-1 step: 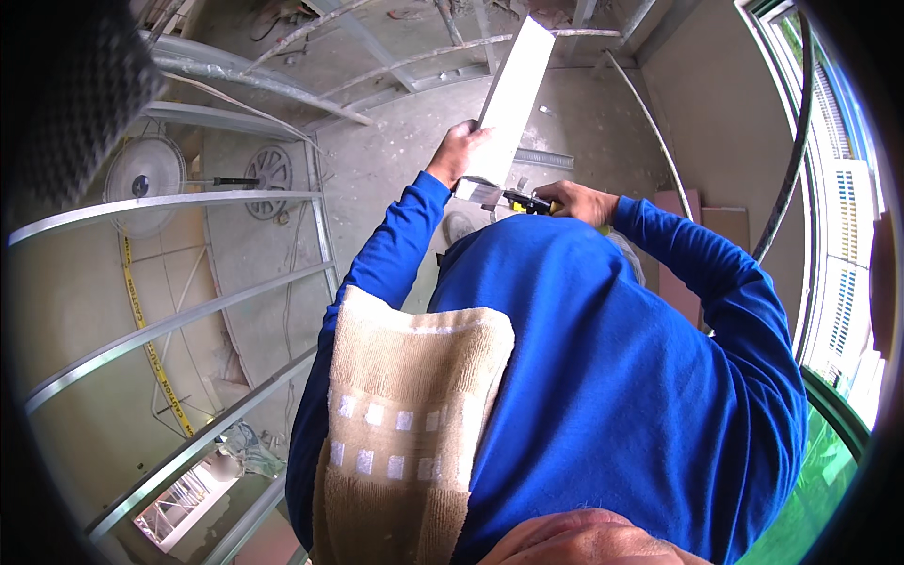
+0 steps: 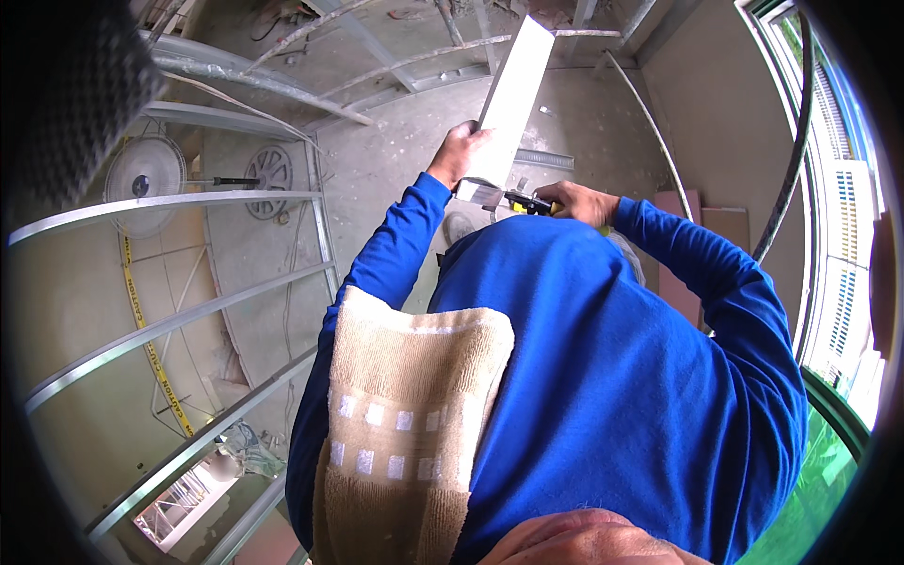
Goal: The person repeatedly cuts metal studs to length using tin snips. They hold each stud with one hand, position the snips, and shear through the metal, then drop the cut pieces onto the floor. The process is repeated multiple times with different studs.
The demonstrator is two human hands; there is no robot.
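My left hand (image 2: 460,153) is closed around the edge of a long, bright metal channel (image 2: 516,99), which points away from me and tilts slightly right. The channel's near end, with a bent flap, lies just in front of my belly. In my right hand (image 2: 586,203) is a pair of snips (image 2: 530,201) with black and yellow handles. Its jaws meet the right side of the channel's near end; the exact bite is too small to make out. A beige towel (image 2: 405,377) hangs over my left shoulder.
Metal framing bars (image 2: 169,209) cross the left side, with a standing fan (image 2: 141,179) behind them. A short metal stud piece (image 2: 544,158) lies on the grey floor (image 2: 593,113). Yellow caution tape (image 2: 141,311) hangs at left. A window (image 2: 838,226) and a dark cable (image 2: 796,160) are at right.
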